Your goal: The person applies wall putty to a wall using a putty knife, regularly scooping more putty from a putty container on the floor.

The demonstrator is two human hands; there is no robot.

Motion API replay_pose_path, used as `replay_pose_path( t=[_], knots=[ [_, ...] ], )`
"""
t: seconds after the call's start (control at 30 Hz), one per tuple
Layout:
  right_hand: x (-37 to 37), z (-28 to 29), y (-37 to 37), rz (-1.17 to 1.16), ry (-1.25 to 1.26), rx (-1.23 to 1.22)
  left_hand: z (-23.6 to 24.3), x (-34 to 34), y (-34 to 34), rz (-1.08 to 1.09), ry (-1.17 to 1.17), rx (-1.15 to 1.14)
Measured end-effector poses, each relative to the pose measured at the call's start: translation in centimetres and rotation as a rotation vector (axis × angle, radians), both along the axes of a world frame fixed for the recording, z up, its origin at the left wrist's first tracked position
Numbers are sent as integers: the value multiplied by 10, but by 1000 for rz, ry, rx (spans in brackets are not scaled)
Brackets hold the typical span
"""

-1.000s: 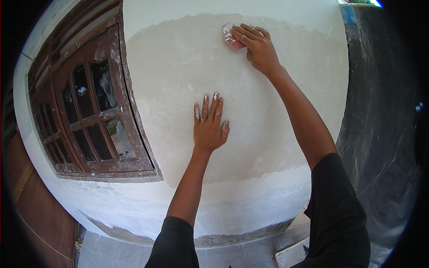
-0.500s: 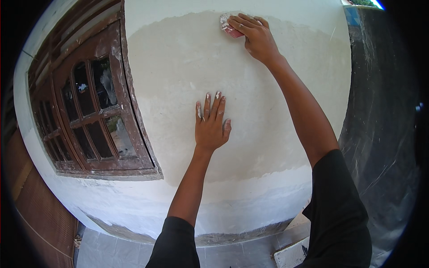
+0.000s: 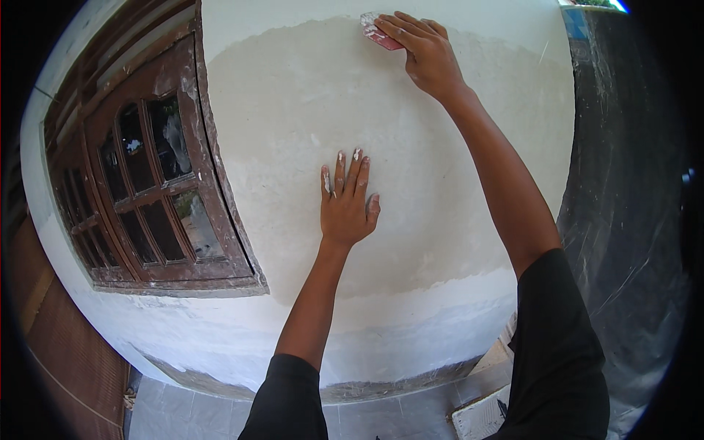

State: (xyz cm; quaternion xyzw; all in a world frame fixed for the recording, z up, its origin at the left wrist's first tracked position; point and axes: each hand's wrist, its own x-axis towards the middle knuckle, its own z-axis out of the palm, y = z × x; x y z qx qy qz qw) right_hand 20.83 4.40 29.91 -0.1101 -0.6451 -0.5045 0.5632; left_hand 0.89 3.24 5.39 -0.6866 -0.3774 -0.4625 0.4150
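My right hand [image 3: 433, 59] is closed on a red block [image 3: 381, 35] smeared with white, pressed to the wall [image 3: 264, 132] near the upper edge of a large beige, uneven patch of plaster. My left hand [image 3: 346, 205] lies lower on that same patch, palm to the surface and fingers spread, with white smudges on the fingertips. The block's far side is partly hidden under my fingers.
A brown wooden window [image 3: 143, 196] with dark panes is left of my hands. Dark sheeting [image 3: 623, 169] hangs at the right. Grey floor tiles [image 3: 169, 403] run along the wall's foot, with a white object [image 3: 473, 418] at lower right and brown panels [image 3: 62, 337] at lower left.
My right hand and the red block have moved upward along the wall. My left hand has shifted very slightly up and to the right, still flat on the plaster.
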Motion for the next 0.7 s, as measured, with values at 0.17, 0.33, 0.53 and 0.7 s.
replay_pose_path(
  t=[0.17, 0.33, 0.53, 0.7],
  knots=[
    [-6, -30, 19, -76, -40, -115, 0, -5, -1, 0, 3, -13],
    [34, -129, 2, -138, -86, -224, -1, -4, 0, -5, -1, -9],
    [31, -70, -11, -37, -60, -85, -1, -2, -1, 3, -4, -4],
    [14, 6, 3, 22, 14, -3, 3, 3, 1, -27, 4, 15]
  ],
)
